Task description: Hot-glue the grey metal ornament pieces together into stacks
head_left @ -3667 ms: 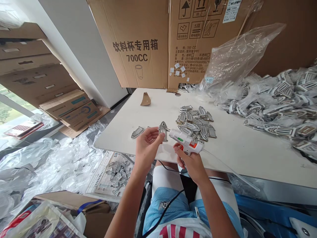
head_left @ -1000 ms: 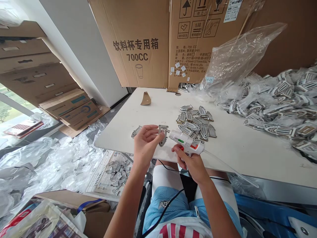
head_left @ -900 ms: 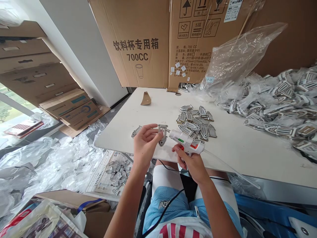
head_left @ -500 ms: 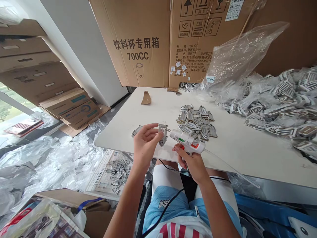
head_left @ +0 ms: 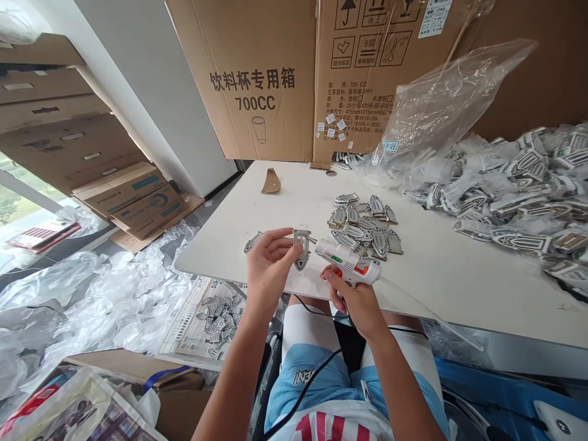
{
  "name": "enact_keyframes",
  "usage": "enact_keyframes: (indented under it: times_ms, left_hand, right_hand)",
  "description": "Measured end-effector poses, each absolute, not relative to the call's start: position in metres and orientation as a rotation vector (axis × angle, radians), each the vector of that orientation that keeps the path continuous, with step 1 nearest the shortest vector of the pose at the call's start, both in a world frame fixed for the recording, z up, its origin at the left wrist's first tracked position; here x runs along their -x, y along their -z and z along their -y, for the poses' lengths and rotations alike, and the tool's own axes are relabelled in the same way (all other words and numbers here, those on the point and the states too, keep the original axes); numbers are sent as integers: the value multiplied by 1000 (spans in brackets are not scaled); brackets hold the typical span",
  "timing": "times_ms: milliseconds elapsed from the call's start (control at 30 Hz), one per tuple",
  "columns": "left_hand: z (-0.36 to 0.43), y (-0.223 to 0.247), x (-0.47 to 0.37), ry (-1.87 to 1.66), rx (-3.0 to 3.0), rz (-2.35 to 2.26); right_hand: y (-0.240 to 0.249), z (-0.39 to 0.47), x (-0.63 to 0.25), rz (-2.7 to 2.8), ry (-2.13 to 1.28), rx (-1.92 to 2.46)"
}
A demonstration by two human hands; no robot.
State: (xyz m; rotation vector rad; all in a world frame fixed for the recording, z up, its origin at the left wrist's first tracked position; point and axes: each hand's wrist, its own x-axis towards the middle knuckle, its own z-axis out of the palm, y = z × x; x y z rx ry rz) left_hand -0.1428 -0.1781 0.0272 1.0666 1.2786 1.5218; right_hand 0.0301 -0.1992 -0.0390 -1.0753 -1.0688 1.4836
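Note:
Between the thumb and fingers of my left hand (head_left: 271, 263) is a small silver metal buckle (head_left: 301, 250), held up over the table's near edge. My right hand (head_left: 358, 300) is wrapped around the grip of a white glue gun (head_left: 342, 258) with a red trigger. The gun's nozzle points left and meets or nearly meets the buckle's upper right side. A clear glue stick (head_left: 432, 312) trails from the gun's back end. Another metal piece (head_left: 253, 242) lies on the table, partly behind my left hand. A loose pile of similar metal pieces (head_left: 365, 226) lies beyond the gun.
On the white table (head_left: 459, 282), a large heap of plastic-wrapped metal pieces (head_left: 519, 190) fills the right side. Cardboard boxes (head_left: 266, 55) stand at the back. A cardboard scrap (head_left: 271, 181) lies far left. More pieces (head_left: 220, 321) rest on a low surface below left. A black cable (head_left: 307, 392) crosses my lap.

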Motion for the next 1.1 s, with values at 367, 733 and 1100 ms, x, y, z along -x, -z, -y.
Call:
enact_keyframes:
  times_ms: [367,733,1100]
  left_hand:
    - [180,-29,142,-1503,-1085,-1292]
    - [181,-28,140,-1518,-1121,-1316]
    - [181,-29,140,-1511,-1127,-1316]
  right_hand:
    - [40,199,-29,1059,-1482,1077]
    - [39,200,-29,1046,-1488,1078]
    - [38,200,-29,1068,-1456,1102]
